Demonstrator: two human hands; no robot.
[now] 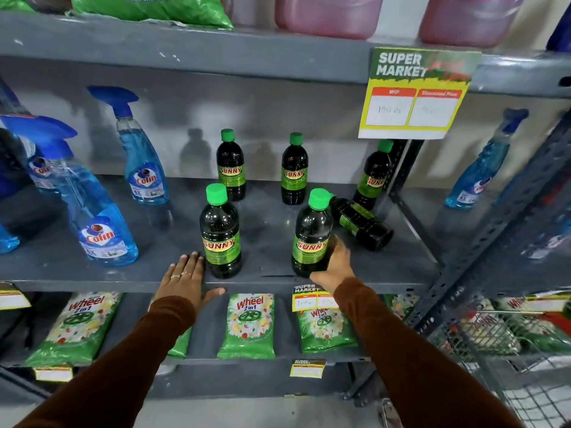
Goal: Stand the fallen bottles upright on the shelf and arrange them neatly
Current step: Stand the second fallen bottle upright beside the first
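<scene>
Standing up five bottles already; one fallen bottle (361,222) lying down, waiting. Right hand (335,264) gripping front bottle (310,233); left hand (185,278) resting flat, fingers spread.

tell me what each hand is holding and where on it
The right hand grips the front right bottle low on its body. The left hand holds nothing, flat on the shelf.

On the shelf (272,217) in the middle of the frame, you have two upright bottles at the front edge, the front left bottle (221,231) and the front right bottle (312,233). Behind them stand three more bottles (294,169) in a row. A fallen bottle (360,222) lies just right of the front right one. Spray bottles (143,149) stand at frame left.
</scene>
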